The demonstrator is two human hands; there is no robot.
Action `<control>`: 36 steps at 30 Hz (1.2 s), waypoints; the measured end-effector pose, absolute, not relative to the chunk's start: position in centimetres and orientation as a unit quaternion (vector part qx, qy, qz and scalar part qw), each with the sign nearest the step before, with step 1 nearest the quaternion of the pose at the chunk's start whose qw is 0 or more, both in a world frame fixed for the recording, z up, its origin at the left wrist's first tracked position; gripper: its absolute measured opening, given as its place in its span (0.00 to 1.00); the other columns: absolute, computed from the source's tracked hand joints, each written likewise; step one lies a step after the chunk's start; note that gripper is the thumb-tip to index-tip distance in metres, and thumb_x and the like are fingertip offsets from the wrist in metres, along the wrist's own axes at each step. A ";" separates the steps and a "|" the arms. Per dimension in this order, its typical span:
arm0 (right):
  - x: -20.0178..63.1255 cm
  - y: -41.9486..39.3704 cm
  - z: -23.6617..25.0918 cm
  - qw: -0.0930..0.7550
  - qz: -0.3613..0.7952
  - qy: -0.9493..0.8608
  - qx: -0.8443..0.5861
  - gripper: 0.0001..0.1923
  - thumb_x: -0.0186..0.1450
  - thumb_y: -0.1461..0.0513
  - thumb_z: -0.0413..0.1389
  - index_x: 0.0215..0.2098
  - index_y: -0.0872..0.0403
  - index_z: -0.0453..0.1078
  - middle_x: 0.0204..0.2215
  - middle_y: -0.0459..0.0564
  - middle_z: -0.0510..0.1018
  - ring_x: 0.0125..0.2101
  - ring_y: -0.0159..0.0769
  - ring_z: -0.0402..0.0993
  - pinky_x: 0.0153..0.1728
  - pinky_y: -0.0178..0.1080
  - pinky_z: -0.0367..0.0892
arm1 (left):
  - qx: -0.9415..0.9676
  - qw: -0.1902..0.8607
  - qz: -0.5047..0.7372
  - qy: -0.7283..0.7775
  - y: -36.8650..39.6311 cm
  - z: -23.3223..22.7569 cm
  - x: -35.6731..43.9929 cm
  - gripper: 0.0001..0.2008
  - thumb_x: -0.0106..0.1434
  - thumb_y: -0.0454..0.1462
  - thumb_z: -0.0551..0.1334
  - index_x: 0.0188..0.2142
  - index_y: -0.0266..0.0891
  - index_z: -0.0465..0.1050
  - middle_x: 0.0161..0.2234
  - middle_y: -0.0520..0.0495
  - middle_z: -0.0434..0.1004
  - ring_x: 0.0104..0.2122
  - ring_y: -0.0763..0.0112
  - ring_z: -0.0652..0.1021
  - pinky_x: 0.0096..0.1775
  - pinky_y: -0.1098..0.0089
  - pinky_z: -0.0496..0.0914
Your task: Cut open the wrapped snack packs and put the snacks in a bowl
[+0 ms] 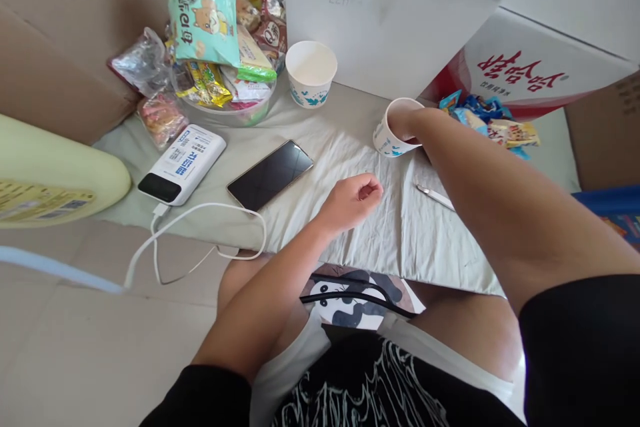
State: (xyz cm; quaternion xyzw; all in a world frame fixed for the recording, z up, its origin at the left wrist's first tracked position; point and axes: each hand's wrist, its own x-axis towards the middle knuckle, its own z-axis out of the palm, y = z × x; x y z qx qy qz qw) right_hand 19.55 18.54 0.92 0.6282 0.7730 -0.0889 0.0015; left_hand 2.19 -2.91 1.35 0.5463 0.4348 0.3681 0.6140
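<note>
My right hand (404, 124) reaches down into a paper cup (389, 141) with a blue leaf print, which leans a little. The cup wall hides the fingers, so whether they hold anything does not show. Loosely curled into a fist, my left hand (354, 201) rests over the pale cloth (370, 247), with nothing visible in it. Under my right forearm lies a thin silver tool (434, 196), partly covered, its kind unclear. A second paper cup (311, 80) stands upright farther back. Left of my left hand is a smartphone (270, 173) with a dark screen.
A clear bowl (225, 113) heaped with packaged snacks stands at the back left. Nearer are a white power bank (187, 160) and its cable (200, 207). White boxes (370, 33) wall off the back. Blue snack packets (480, 113) lie beyond my right arm; a yellow bottle (55, 167) is far left.
</note>
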 end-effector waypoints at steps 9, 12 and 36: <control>19.2 11.3 6.6 0.010 -0.092 0.756 0.648 0.04 0.59 0.65 0.61 0.33 0.53 0.76 0.37 0.57 0.83 0.47 0.54 0.80 0.53 0.56 0.72 | 0.551 0.590 0.377 0.454 -3.1 0.7 1.7 0.06 0.60 0.39 0.60 0.30 0.41 0.70 0.26 0.53 0.72 0.28 0.72 0.72 0.34 0.68 0.64; 21.5 3.3 5.9 -0.226 -0.045 0.749 0.621 0.12 0.67 0.61 0.52 0.44 0.51 0.75 0.40 0.55 0.83 0.43 0.46 0.80 0.50 0.50 0.74 | 0.559 0.579 0.378 0.458 -3.0 0.6 1.0 0.07 0.60 0.41 0.60 0.32 0.41 0.72 0.27 0.52 0.74 0.29 0.71 0.73 0.35 0.67 0.65; 39.9 -0.1 0.7 -0.235 -0.052 0.588 0.772 0.19 0.64 0.46 0.59 0.44 0.51 0.74 0.52 0.59 0.78 0.45 0.56 0.75 0.40 0.49 0.70 | 0.628 0.337 0.414 0.566 6.4 -1.4 7.9 0.32 0.52 0.35 0.72 0.56 0.47 0.65 0.65 0.40 0.63 0.67 0.52 0.68 0.63 0.55 0.70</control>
